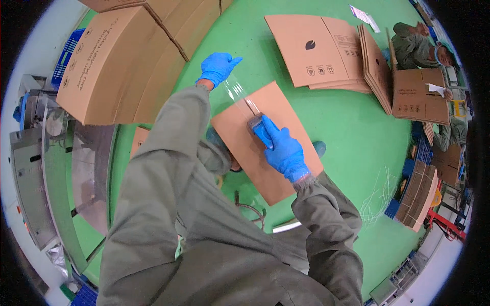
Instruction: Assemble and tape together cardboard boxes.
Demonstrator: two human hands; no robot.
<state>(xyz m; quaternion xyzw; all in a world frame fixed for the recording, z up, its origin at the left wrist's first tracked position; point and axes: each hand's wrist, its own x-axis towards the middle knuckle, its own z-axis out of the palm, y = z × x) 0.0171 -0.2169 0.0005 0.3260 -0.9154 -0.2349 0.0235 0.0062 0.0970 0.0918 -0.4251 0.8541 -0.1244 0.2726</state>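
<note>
A plain brown cardboard box [245, 148] stands on the floor between my legs, its top flaps closed along a middle seam. My right hand [287, 153], in a blue glove, is wrapped round a blue and grey tape dispenser [261, 131] that rests on the box's top. Clear shiny tape [236, 91] runs from the seam past the box's far left edge, up to my left hand [218, 68]. That hand, also blue-gloved, is off the box with its fingers curled and thumb sticking out; the tape's end at the fingers is partly hidden.
Large stacked cartons [117, 66] rise at the left, near a metal frame [76, 173]. Flat folded cartons [316, 51] lie ahead on the green floor [352, 143]. At the far right a person [416, 46] is beside another carton [418, 94]. Loose white strapping [380, 199] lies at the right.
</note>
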